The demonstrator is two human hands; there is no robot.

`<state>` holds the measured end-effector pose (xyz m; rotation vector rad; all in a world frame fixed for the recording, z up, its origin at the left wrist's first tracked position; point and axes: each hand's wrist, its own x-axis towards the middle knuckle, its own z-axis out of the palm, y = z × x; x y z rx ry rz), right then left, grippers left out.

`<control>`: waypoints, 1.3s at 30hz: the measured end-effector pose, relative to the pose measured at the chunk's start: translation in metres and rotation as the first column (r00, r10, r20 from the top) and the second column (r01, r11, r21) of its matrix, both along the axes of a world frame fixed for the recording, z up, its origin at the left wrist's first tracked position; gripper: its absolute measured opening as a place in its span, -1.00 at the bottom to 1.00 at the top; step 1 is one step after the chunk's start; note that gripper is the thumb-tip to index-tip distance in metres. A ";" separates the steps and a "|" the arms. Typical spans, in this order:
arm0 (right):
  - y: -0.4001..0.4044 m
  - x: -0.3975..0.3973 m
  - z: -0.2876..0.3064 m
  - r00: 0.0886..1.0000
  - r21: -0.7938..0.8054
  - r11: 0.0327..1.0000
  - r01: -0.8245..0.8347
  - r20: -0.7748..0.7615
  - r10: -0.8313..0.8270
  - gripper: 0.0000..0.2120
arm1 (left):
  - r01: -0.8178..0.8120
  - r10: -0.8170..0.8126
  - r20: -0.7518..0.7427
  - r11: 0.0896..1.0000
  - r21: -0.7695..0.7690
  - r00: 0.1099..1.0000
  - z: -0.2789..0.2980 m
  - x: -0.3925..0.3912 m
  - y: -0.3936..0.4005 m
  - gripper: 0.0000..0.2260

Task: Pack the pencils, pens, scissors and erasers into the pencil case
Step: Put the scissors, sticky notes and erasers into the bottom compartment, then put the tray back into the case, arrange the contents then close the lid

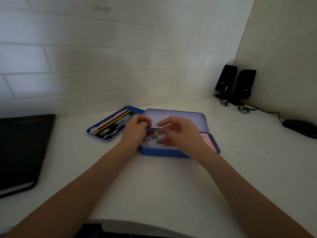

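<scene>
**Erasers going into the blue case: seat them flat, one at a time**

Both hands are over the open pencil case (173, 152), which sits on the white surface (154, 186) with its lid (175, 115) tipped back toward the wall. The left hand (135, 129) pinches one end of a small, flat blue-grey piece (153, 129), its grip closed on it; what the piece is cannot be told through the blur. The right hand (180, 133) hovers at the other end with fingers spread and curled, and motion blur hides whether its grip has anything in it.

Inside the case, at its left end, lie a brownish eraser (152, 134) and two printed erasers (146, 141), close together. A pink card (208, 140) shows at the right end. The pencils and pens (111, 125) rest in a separate blue tray (109, 139) just left of the case; scissors are not visible.

To do this step well, I would lower the held piece beside the erasers instead of on top of them, keeping it level so it sits flush against the case floor. Steady the case wall with the right hand if it slides. Packing the small things tight at one end should leave the tray room to sit on top, provided nothing stands proud.
</scene>
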<state>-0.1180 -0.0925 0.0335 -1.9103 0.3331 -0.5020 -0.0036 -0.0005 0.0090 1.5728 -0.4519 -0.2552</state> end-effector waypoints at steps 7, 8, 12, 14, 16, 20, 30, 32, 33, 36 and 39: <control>-0.072 -0.030 0.003 0.780 -0.264 0.740 0.619 0.095 -0.618 -0.65 | -0.149 0.020 0.382 0.938 0.312 0.924 -0.011 0.006 0.004 -0.79; -0.077 -0.032 0.001 0.776 -0.236 0.755 0.612 -0.007 -0.631 -0.63 | -0.128 0.007 0.352 0.938 0.322 0.936 -0.009 0.005 0.005 -0.76; -0.076 -0.031 -0.006 0.843 -0.091 0.880 0.466 -0.256 -0.473 -0.59 | -0.053 -0.033 0.275 0.952 0.302 0.961 -0.004 0.001 0.007 -0.67; -0.079 -0.028 -0.010 0.863 -0.054 0.892 0.449 -0.233 -0.449 -0.57 | -0.044 -0.033 0.258 0.957 0.287 0.966 -0.003 0.000 0.008 -0.67; -0.082 -0.028 -0.011 0.869 -0.016 0.890 0.455 -0.209 -0.448 -0.57 | -0.054 -0.016 0.249 0.961 0.272 0.968 -0.002 0.000 0.009 -0.67; -0.081 -0.028 -0.012 0.862 -0.025 0.882 0.471 -0.198 -0.466 -0.61 | -0.077 0.011 0.247 0.963 0.257 0.969 -0.002 0.001 0.009 -0.68; -0.087 -0.026 -0.015 0.853 -0.002 0.865 0.501 -0.170 -0.494 -0.59 | -0.463 0.237 0.672 0.869 0.176 0.702 0.008 0.016 0.026 -0.81; -0.089 -0.028 -0.016 0.848 0.029 0.855 0.517 -0.151 -0.508 -0.58 | -0.583 0.259 0.740 0.784 0.214 0.620 0.013 0.031 0.041 -0.74; -0.089 -0.028 -0.016 0.847 0.032 0.853 0.521 -0.147 -0.511 -0.58 | -0.579 0.232 0.715 0.763 0.286 0.659 0.014 0.040 0.049 -0.60; -0.088 -0.027 -0.017 0.852 0.012 0.859 0.512 -0.134 -0.506 -0.59 | -0.465 0.130 0.538 0.693 0.552 0.833 0.010 0.063 0.067 -0.09; -0.089 -0.026 -0.018 0.855 0.023 0.860 0.510 -0.129 -0.503 -0.60 | -0.334 0.014 0.394 0.559 0.759 0.919 0.002 0.073 0.072 0.12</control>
